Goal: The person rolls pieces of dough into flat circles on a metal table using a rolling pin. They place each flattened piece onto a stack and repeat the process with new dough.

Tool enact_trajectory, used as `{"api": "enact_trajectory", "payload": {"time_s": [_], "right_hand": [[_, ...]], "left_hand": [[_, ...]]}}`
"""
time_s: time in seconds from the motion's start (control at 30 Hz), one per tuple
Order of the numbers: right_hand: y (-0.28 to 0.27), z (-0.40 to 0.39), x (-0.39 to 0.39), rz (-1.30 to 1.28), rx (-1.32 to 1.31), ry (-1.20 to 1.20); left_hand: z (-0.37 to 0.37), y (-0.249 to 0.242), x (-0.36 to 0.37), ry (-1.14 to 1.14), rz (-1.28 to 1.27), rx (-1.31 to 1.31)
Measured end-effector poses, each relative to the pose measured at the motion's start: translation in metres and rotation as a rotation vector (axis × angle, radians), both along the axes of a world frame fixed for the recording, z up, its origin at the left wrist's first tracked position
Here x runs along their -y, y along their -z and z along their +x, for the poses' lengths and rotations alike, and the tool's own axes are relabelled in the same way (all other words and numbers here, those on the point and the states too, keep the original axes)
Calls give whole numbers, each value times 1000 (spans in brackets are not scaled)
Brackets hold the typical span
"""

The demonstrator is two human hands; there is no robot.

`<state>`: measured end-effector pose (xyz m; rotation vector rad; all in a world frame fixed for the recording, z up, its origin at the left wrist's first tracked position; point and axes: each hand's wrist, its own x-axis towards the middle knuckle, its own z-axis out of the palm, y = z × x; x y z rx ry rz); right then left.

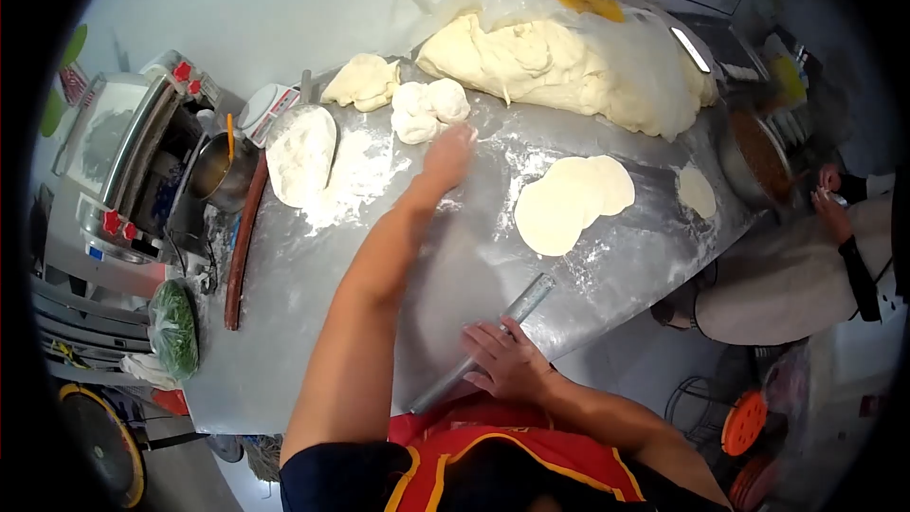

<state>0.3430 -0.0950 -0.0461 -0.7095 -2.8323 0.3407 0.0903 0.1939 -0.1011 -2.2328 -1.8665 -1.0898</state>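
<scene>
My left hand reaches forward to the near edge of several dough balls clustered on the metal table; its fingers are blurred and partly hidden. Close to me, my right hand lies over a metal rolling pin, fingers across the tube, which slants toward the table's front edge. Overlapping flat dough rounds lie right of centre, with a smaller flat round farther right. Behind the balls sits a loose dough piece. A large dough mass, partly under plastic, fills the back.
A floured scoop and a brown wooden stick lie left, near a white scale and a metal pot. A bagged green vegetable is at the left edge. Another person stands right, beside a filling bowl.
</scene>
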Motion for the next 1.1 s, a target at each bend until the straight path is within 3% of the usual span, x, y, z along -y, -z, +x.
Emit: {"api": "enact_trajectory", "payload": {"time_s": [0.03,0.17,0.27,0.33,0.47,0.53,0.63,0.73,0.83,1.07,1.1], "right_hand": [[0,0,1,19,8,3],[-1,-1,1,-17,93,9],[10,-2,4,0,-47,27],[11,-2,4,24,-80,27],[12,-2,4,48,-168,13],[9,-2,3,59,-133,5],[11,0,5,68,-148,0],[16,-2,2,64,-160,2],[15,-2,0,59,-145,3],[11,-2,2,37,-148,4],[11,-2,3,28,-151,2]], "left_hand": [[5,-5,5,60,34,37],[20,-30,52,46,-288,157],[15,-6,116,176,28,213],[14,-20,177,198,20,238],[6,-60,269,46,-403,344],[9,-87,279,-89,-671,376],[10,-51,269,-16,-247,55],[21,-35,262,-61,-305,-350],[24,-46,244,-95,-518,-345],[27,-50,223,-217,-409,-293],[24,-32,223,-210,-227,-275]]}}
